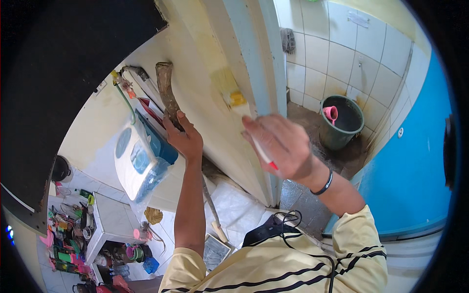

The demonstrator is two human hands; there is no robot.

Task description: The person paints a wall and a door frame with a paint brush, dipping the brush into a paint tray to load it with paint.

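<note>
Closest below, a cream shirt with dark stripes covers the shoulders, and from it the right hand rises, fingers closed round the white, red-tipped handle of a flat paintbrush with yellow-stained bristles pressed against the cream-painted door frame. Further left, the left hand grips a rough brown wooden stick held upright beside the frame, while a dark green bucket with a pink scoop stands well apart on the tiled bathroom floor.

Rough wooden stick; glossy wall tiles, seemingly ceramic.
</note>
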